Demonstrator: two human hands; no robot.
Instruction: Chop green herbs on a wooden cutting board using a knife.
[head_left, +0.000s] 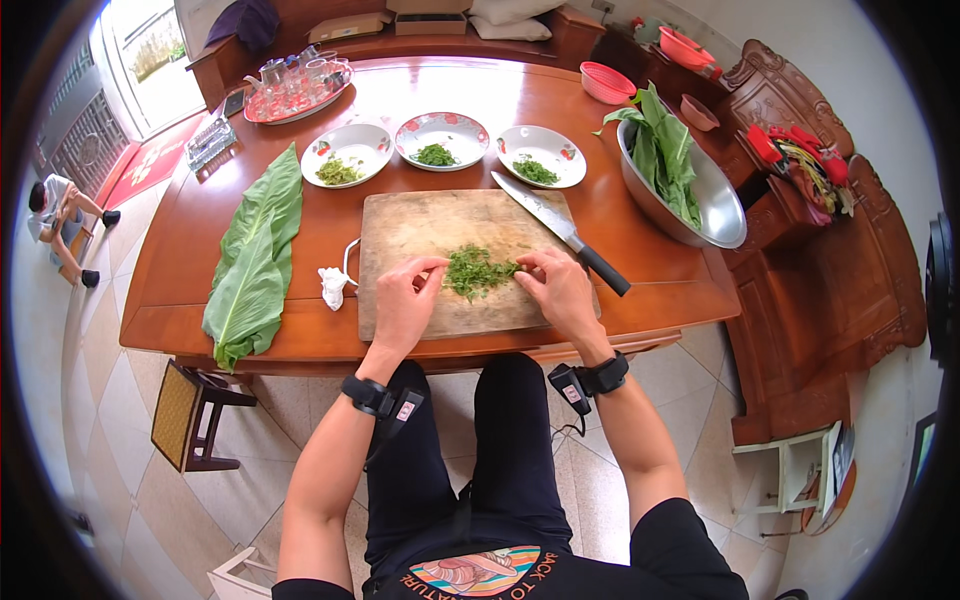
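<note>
A heap of chopped green leaves (475, 271) lies on a worn wooden cutting board (405, 225). My left hand (407, 300) is at the heap's left edge, thumb and forefinger curved close together. At the right edge, the fingertips of my right hand (559, 289) touch the greens. Whether either hand pinches any of them is unclear. A kitchen knife (551, 217) with a black handle rests diagonally across the board's right side, blade tip pointing away. Behind the board, a left bowl (358, 142), a middle bowl (457, 126) and a right bowl (551, 139) each hold chopped greens.
Large green leaves (255, 255) lie at left, near crumpled white tissue (332, 289). A steel basin (724, 214) with leaves stands at right. Farther back are a tea tray (330, 97) with glassware and a pink basket (607, 84). A person (64, 217) sits at far left.
</note>
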